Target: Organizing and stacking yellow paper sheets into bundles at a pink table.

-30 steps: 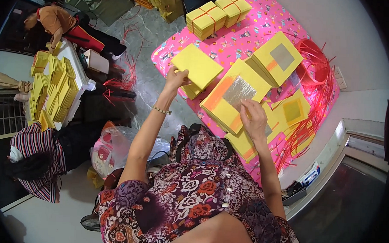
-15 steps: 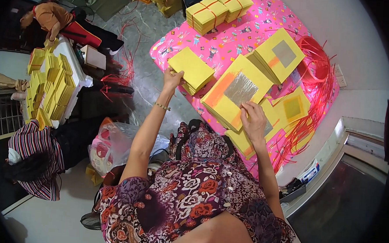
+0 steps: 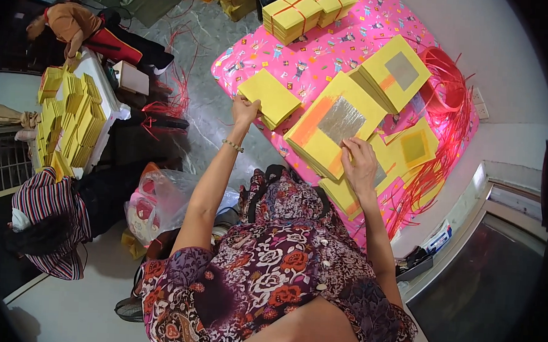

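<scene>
My left hand (image 3: pixel 245 109) grips the left edge of a small stack of plain yellow paper sheets (image 3: pixel 271 96), the thumb on top. My right hand (image 3: pixel 360 166) rests its bent fingers at the right edge of a thicker stack of yellow joss paper (image 3: pixel 317 120). The top sheet there bears a silver foil square (image 3: pixel 342 120) and an orange stripe. Its fingertips are close together at that sheet's edge. Partly under my right hand lie more loose yellow sheets (image 3: pixel 341 196).
Behind stands another foil-topped stack (image 3: pixel 394 69), near red plastic strips (image 3: pixel 436 86). Tied yellow bundles (image 3: pixel 291 17) sit at the far edge of the pink patterned cover (image 3: pixel 243 58). To the left, two people work at a white table (image 3: pixel 107 100) loaded with yellow stacks.
My right hand has shifted slightly along the edge of the foil-topped stack. My left hand has moved only a little, still on the plain stack.
</scene>
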Demonstrator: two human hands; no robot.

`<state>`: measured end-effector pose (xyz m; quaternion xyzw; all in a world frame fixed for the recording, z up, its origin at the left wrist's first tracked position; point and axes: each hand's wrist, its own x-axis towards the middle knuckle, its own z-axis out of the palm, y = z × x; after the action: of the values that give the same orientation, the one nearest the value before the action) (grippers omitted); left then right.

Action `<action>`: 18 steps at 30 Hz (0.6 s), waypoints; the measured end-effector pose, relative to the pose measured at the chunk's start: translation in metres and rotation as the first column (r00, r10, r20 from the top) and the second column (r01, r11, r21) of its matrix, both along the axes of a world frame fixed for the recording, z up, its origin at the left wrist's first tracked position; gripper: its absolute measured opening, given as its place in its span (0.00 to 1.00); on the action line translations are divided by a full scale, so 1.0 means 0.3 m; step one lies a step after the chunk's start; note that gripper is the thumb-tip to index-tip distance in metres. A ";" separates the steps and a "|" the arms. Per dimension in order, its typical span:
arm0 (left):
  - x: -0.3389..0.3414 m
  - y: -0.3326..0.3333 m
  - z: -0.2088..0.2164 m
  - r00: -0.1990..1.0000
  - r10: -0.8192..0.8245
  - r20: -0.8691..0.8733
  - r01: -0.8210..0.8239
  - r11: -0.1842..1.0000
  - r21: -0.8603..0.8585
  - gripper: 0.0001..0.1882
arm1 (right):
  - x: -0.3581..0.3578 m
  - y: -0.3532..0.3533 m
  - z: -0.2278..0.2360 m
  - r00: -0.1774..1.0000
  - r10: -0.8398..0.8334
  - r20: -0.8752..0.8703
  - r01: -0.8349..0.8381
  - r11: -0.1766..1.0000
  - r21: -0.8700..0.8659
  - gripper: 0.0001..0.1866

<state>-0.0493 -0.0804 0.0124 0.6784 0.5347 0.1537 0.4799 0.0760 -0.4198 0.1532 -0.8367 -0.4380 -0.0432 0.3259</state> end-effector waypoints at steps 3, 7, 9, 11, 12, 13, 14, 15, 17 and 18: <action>-0.026 0.020 -0.037 0.999 0.045 -0.010 -0.045 0.999 0.000 0.28 | -0.005 0.014 0.004 1.000 0.020 -0.014 -0.020 1.000 0.005 0.11; 0.028 -0.030 0.044 0.989 0.099 0.111 -0.088 0.991 -0.096 0.22 | 0.003 -0.007 -0.009 1.000 -0.010 -0.009 0.010 1.000 0.001 0.11; 0.018 -0.025 0.055 0.992 0.080 0.097 -0.070 0.993 -0.099 0.27 | -0.002 -0.005 -0.006 1.000 -0.011 -0.006 0.011 1.000 0.001 0.11; 0.006 -0.021 0.055 0.987 0.101 0.122 -0.087 0.990 -0.115 0.27 | -0.003 -0.001 -0.001 1.000 -0.001 -0.007 0.001 1.000 0.006 0.11; 0.010 -0.026 0.063 0.983 0.115 0.144 -0.095 0.986 -0.138 0.28 | -0.002 -0.003 -0.002 1.000 0.001 -0.010 0.000 1.000 0.004 0.11; 0.012 -0.029 0.071 0.983 0.109 0.147 -0.089 0.987 -0.137 0.28 | -0.002 -0.004 -0.002 1.000 -0.006 -0.007 0.006 1.000 0.005 0.11; 0.014 -0.030 0.080 0.986 0.090 0.139 -0.071 0.988 -0.137 0.29 | -0.003 -0.004 -0.003 1.000 -0.008 -0.009 0.008 1.000 0.007 0.11; 0.007 -0.028 0.079 0.988 0.075 0.131 -0.057 0.989 -0.136 0.31 | -0.004 -0.002 -0.001 1.000 -0.006 -0.012 0.006 1.000 0.009 0.10; -0.014 -0.020 0.078 0.999 -0.007 0.037 0.006 1.000 0.007 0.34 | -0.006 0.002 0.004 1.000 -0.001 -0.008 0.001 1.000 0.013 0.10; -0.015 -0.024 0.087 0.995 -0.077 -0.070 0.086 0.987 0.139 0.37 | -0.007 0.002 0.005 1.000 0.001 -0.007 -0.001 1.000 0.012 0.10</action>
<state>-0.0539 -0.0875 0.0384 0.7367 0.5093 0.1499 0.4188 0.0740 -0.4192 0.1546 -0.8346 -0.4372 -0.0427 0.3325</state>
